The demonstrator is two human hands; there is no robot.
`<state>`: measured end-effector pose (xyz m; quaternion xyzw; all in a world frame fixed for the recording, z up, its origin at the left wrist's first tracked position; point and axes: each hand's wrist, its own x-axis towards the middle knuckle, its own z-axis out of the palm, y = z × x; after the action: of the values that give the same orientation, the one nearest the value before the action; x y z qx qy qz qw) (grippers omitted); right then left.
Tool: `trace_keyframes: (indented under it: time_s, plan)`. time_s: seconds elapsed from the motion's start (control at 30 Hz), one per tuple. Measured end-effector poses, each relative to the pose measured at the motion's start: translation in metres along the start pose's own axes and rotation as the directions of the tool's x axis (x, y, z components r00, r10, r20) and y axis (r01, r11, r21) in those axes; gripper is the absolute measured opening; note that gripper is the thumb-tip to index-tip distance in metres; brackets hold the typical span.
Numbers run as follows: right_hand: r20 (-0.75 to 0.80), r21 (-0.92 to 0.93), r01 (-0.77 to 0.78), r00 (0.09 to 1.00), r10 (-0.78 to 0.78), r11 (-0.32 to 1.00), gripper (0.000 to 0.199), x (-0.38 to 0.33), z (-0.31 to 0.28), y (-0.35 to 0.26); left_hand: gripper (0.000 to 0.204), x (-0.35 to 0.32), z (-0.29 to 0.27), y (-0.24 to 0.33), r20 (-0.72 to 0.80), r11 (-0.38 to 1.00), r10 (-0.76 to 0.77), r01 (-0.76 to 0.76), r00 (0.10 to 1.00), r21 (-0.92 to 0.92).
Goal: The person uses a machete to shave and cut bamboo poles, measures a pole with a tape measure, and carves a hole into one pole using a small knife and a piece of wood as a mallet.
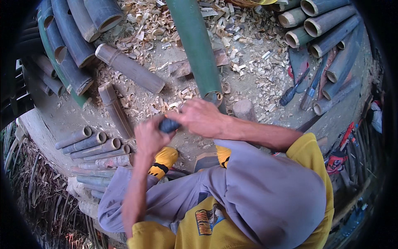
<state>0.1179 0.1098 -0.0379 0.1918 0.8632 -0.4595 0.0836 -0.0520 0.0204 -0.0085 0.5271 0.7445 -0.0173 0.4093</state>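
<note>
Grey floor (47, 120), scattered pale shavings (143, 18), dry stalks (45, 195) alongside

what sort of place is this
Probably a bamboo workshop, perhaps a small craft one: cut bamboo tubes lie in groups, pale shavings are scattered about, and hand tools lie toward the right.

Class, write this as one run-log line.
left hand: at dark object; right hand: same object; green tube: beyond hands; shavings: scattered
</note>
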Motion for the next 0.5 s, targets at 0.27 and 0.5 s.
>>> trace_keyframes:
  time_s: [0.27,0.5]
  plan:
    - [-0.421,0.610,-0.067,0.817,0.394,0.790,0.042,0.009,0.012,-0.006,0.011,0.115,-0.085,0.043,0.510,0.637,0.425,-0.647,0.748,0.419]
    - [0.230,0.203,0.001,0.972,-0.049,0.979,0.029,-0.001,0.009,0.009,0.042,0.015,0.016,-0.023,0.395,0.990,0.035,0.021,0.918,-0.136]
